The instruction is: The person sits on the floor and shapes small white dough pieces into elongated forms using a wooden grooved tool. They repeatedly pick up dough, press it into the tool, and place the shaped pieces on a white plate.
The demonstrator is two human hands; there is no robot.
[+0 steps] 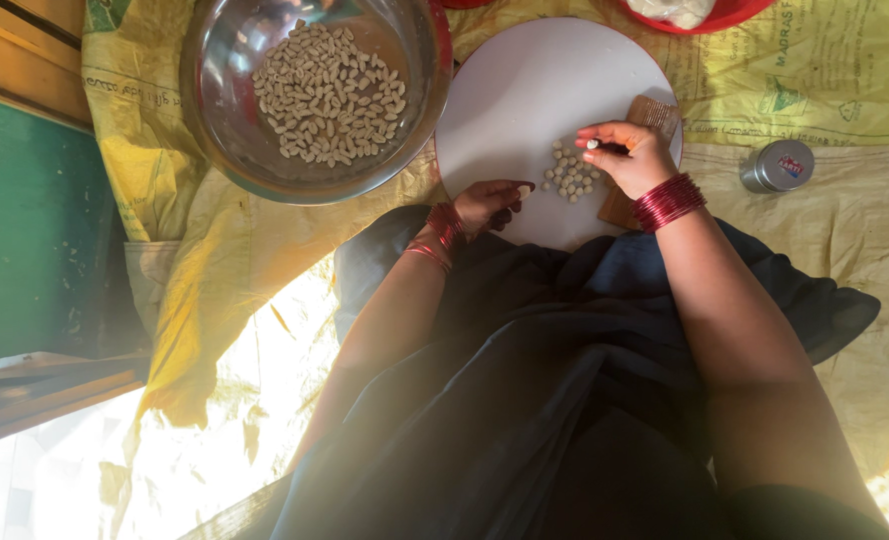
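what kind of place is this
Likely a home floor set up for hand food preparation: a yellow sheet spread as a mat, a steel bowl of small shaped pieces, and a round white board at the seated person's lap.

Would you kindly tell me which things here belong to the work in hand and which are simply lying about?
In use:
- left hand, pinching one small piece
- right hand, over the small dough balls
- round white board
- ridged wooden block
- steel bowl of shaped pieces

Lying about:
- small metal tin
- red plate
- yellow sheet
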